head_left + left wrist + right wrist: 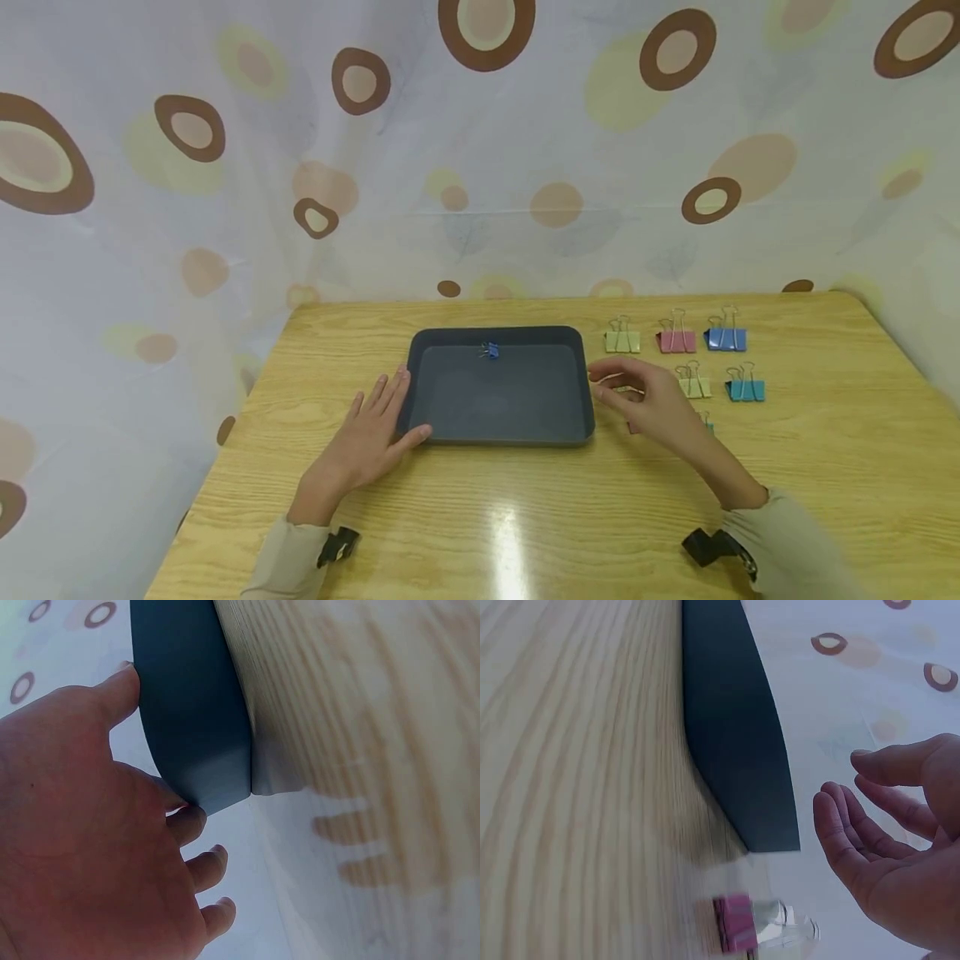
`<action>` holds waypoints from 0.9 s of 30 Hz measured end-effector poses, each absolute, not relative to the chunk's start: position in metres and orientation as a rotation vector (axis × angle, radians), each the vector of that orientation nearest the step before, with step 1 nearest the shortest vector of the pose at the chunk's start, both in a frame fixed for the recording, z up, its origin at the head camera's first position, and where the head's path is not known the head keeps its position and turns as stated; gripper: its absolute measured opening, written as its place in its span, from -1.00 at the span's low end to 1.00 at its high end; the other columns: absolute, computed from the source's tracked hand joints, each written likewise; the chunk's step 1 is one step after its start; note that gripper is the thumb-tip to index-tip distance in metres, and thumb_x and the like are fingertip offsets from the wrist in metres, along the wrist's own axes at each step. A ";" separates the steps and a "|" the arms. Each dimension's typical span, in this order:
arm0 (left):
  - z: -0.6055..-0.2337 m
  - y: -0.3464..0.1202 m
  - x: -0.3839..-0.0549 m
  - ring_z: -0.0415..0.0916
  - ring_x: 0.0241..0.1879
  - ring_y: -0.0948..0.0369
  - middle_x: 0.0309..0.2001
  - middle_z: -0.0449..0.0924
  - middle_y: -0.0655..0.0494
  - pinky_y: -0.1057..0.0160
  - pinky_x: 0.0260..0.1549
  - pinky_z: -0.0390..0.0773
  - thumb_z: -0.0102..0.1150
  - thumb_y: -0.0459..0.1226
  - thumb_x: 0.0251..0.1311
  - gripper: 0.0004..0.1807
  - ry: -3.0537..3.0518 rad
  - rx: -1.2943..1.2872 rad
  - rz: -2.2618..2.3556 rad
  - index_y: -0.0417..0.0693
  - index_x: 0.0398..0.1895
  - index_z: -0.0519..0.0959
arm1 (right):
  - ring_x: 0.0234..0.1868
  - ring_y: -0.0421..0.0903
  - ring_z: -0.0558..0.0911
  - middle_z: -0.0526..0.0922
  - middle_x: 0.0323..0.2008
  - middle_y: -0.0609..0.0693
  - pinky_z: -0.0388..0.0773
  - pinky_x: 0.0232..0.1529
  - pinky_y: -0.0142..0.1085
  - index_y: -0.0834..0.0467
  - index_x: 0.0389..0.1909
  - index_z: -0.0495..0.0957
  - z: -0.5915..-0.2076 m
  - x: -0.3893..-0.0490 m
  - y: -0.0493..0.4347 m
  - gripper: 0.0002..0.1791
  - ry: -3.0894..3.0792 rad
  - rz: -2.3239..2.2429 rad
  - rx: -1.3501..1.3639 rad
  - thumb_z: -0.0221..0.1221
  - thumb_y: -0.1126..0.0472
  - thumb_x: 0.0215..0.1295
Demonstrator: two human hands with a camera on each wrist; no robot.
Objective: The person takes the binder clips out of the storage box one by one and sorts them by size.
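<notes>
A dark grey tray [495,408] lies on the wooden table, with one small blue binder clip [492,351] near its back wall. My left hand [367,437] rests at the tray's left side, fingers extended and touching the rim; the left wrist view shows the thumb and fingers against the tray wall [191,697]. Just beyond the right rim hovers my right hand [652,404], fingers loosely bent and nothing between them. Beneath it, a pink binder clip [736,922] is partly hidden in the head view. A small teal clip [707,423] peeks out behind the wrist.
Right of the tray, a yellow clip [622,341], a pink clip [677,341] and a larger blue clip [726,338] form the back row. A smaller yellow clip [696,387] and a teal clip [746,390] lie in front. A patterned curtain [480,167] hangs behind the table.
</notes>
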State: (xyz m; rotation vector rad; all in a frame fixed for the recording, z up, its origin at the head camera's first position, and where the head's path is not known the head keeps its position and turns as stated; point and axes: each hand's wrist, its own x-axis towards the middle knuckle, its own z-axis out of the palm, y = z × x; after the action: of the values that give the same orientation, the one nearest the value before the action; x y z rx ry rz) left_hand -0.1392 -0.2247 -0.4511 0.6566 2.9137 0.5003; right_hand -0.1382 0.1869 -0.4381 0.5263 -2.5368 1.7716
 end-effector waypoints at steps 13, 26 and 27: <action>-0.452 -0.220 -0.136 -0.19 0.60 -0.18 0.65 -0.19 -0.12 -0.35 0.47 -0.13 -0.03 0.19 0.51 -0.03 2.909 0.652 0.495 -0.22 0.66 -0.14 | -0.05 0.06 0.69 0.68 0.02 0.19 0.70 -0.06 -0.21 0.23 0.11 0.64 -0.441 -0.161 0.137 -0.69 -2.544 1.613 0.577 0.32 0.35 0.37; -0.452 -0.223 -0.138 -0.22 0.61 -0.17 0.66 -0.21 -0.09 -0.36 0.47 -0.16 -0.08 0.21 0.52 -0.04 2.928 0.644 0.478 -0.20 0.66 -0.14 | -0.02 0.09 0.68 0.65 0.05 0.22 0.69 -0.03 -0.10 0.26 0.11 0.63 -0.442 -0.191 0.094 -0.65 -2.550 1.490 0.595 0.36 0.35 0.32; -0.452 -0.223 -0.137 -0.21 0.61 -0.18 0.66 -0.20 -0.09 -0.36 0.47 -0.16 -0.08 0.21 0.52 -0.04 2.933 0.644 0.473 -0.21 0.66 -0.13 | -0.02 0.10 0.68 0.65 0.04 0.22 0.69 -0.04 -0.10 0.26 0.10 0.64 -0.443 -0.194 0.092 -0.65 -2.562 1.462 0.594 0.36 0.36 0.31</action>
State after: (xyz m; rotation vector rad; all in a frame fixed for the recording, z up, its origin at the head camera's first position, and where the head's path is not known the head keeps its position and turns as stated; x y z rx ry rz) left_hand -0.1373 -0.2230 -0.4521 0.6444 2.9335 0.4734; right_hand -0.1942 0.0917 -0.4426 0.5936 -2.5616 1.4621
